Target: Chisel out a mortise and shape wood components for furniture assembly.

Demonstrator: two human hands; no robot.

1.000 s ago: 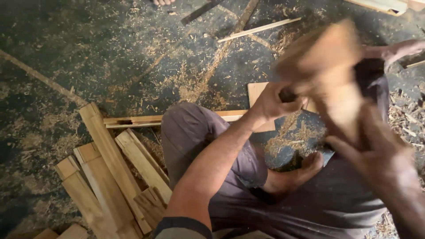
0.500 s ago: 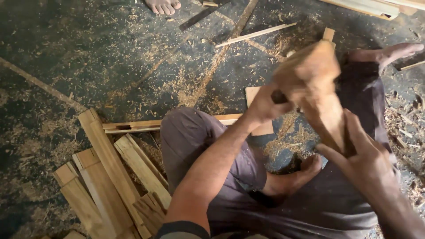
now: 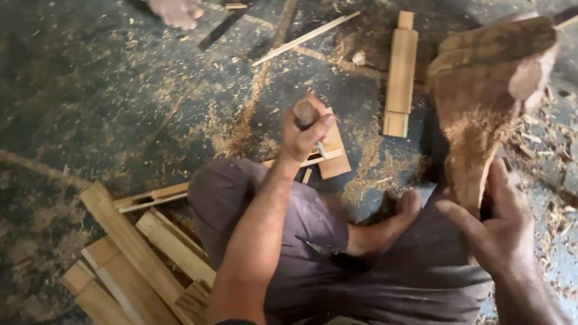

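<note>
your left hand (image 3: 304,139) grips a chisel (image 3: 305,114) at 12 o'clock; your right hand (image 3: 500,232) wraps the mallet (image 3: 490,90), raised at 2 o'clock. shavings (image 3: 385,174) lie around; planks (image 3: 138,253) wait untouched at 8 o'clock.

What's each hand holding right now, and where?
Left hand grips a chisel near its rounded handle top. Right hand holds a wooden mallet by its narrow handle end.

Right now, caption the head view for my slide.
Seated on a sawdust-strewn floor, left hand grips a wooden-handled chisel; right hand raises a rough wooden mallet.
</note>
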